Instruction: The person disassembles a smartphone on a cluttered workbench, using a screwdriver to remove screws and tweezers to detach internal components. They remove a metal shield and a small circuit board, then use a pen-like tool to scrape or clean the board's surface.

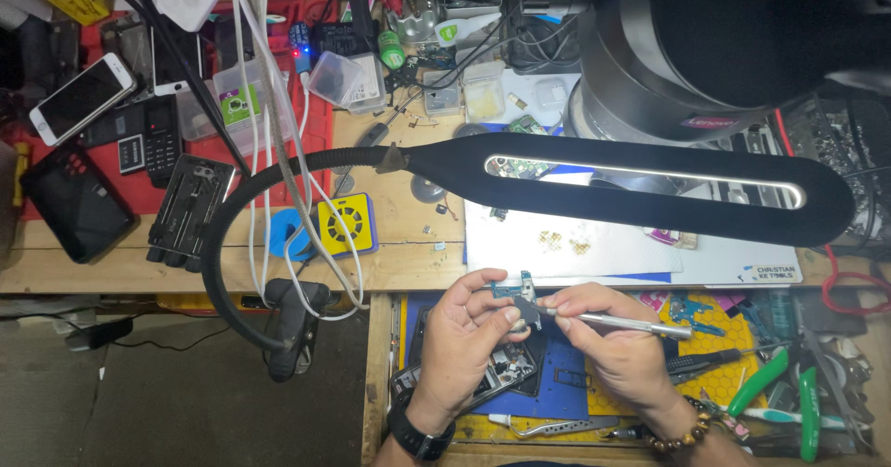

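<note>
From where I watched, the small blue-green circuit board [513,290] was mostly covered by the fingers [489,305] of my left hand [461,337], and its parts were too small to make out. The opened dark phone [506,367] lay half hidden under that hand. The slim silver metal tool [620,323] had its tip lost behind the board. A large black round housing [733,40] was cut off by the top edge and hid the tabletop [399,263] beneath it.
</note>
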Demonstrator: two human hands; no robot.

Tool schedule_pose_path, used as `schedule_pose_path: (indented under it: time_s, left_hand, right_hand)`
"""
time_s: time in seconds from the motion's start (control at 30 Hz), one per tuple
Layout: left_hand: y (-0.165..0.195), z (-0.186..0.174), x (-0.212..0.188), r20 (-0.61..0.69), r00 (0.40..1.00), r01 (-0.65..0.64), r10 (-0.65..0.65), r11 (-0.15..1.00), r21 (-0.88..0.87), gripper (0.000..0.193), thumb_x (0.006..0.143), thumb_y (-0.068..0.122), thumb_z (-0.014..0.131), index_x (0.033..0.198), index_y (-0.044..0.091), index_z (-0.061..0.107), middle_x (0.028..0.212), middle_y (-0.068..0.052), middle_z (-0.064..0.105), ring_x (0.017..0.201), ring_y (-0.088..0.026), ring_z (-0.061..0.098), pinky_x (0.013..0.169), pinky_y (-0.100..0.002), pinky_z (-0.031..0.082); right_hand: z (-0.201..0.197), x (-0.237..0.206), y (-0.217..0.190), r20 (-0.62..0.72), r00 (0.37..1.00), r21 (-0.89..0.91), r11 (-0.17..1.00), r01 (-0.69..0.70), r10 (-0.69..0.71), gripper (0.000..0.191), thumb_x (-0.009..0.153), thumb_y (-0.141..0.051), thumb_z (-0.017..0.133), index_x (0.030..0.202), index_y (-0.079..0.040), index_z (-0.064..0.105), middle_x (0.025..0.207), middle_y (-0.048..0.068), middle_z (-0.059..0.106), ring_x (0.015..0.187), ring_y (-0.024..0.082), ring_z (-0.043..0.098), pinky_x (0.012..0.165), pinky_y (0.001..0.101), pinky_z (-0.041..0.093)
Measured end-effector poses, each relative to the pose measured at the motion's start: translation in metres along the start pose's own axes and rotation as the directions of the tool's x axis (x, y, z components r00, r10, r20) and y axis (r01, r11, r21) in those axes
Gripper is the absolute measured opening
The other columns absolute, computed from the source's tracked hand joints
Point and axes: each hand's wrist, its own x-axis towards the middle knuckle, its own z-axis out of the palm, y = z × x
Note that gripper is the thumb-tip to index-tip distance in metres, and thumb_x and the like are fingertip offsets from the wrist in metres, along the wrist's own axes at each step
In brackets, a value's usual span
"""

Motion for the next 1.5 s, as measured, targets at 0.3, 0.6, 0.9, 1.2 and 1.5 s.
schedule_pose_path:
  time_s: [0.3, 0.6, 0.9, 1.2, 1.5]
  left_hand:
    - [0.002, 0.000, 0.001, 0.009, 1.000, 0.012, -0.013, 1.000, 0.010, 0.046, 0.092, -0.006, 0.067, 0.136, -0.004, 0.053, 0.105, -0.013, 0.070, 0.092, -0.015, 0.072, 0.078, -0.028, 0.064]
    - [0.005, -0.001, -0.001, 0.023, 0.999, 0.027, -0.027, 1.000, 0.012, 0.046, 0.092, -0.005, 0.066, 0.136, -0.003, 0.052, 0.106, -0.015, 0.072, 0.092, -0.016, 0.073, 0.078, -0.028, 0.064]
    - [0.003, -0.001, -0.003, 0.016, 1.000, -0.019, 0.018, 0.998, 0.068, 0.045, 0.093, -0.005, 0.066, 0.136, -0.003, 0.052, 0.106, -0.014, 0.070, 0.094, -0.015, 0.071, 0.082, -0.030, 0.065]
    - [0.003, -0.001, 0.000, 0.014, 1.000, -0.028, 0.027, 0.999, 0.037, 0.042, 0.093, -0.006, 0.064, 0.133, -0.003, 0.051, 0.106, -0.015, 0.070, 0.097, -0.016, 0.072, 0.083, -0.031, 0.064]
    - [-0.001, -0.001, 0.002, 0.015, 1.000, -0.027, 0.027, 0.999, 0.035, 0.041, 0.094, -0.005, 0.065, 0.133, -0.003, 0.052, 0.105, -0.013, 0.070, 0.097, -0.015, 0.071, 0.084, -0.032, 0.065]
  right_hand:
    - [-0.008, -0.002, 0.012, -0.011, 0.996, 0.196, 0.977, -0.083, 0.087, 0.018, 0.091, 0.015, 0.061, 0.105, 0.006, 0.068, 0.115, 0.021, 0.069, 0.110, 0.026, 0.068, 0.101, 0.0384, 0.053]
    - [-0.017, -0.005, 0.016, 0.001, 0.990, 0.220, 0.966, -0.137, 0.140, 0.017, 0.090, 0.014, 0.062, 0.104, 0.006, 0.069, 0.116, 0.023, 0.070, 0.110, 0.028, 0.069, 0.101, 0.0395, 0.053]
    - [-0.012, -0.005, 0.011, 0.009, 1.000, 0.055, 0.998, -0.028, 0.028, 0.017, 0.091, 0.013, 0.064, 0.105, 0.005, 0.070, 0.116, 0.021, 0.072, 0.110, 0.027, 0.071, 0.099, 0.0368, 0.056]
    - [-0.004, -0.003, 0.000, 0.017, 0.996, -0.169, 0.981, 0.092, -0.091, 0.018, 0.093, 0.008, 0.064, 0.108, 0.002, 0.071, 0.118, 0.017, 0.072, 0.111, 0.022, 0.070, 0.098, 0.0323, 0.057]
    - [0.007, -0.002, -0.009, 0.012, 0.991, -0.287, 0.949, 0.133, -0.135, 0.016, 0.091, 0.006, 0.067, 0.106, 0.003, 0.073, 0.114, 0.016, 0.075, 0.105, 0.020, 0.073, 0.093, 0.0298, 0.059]
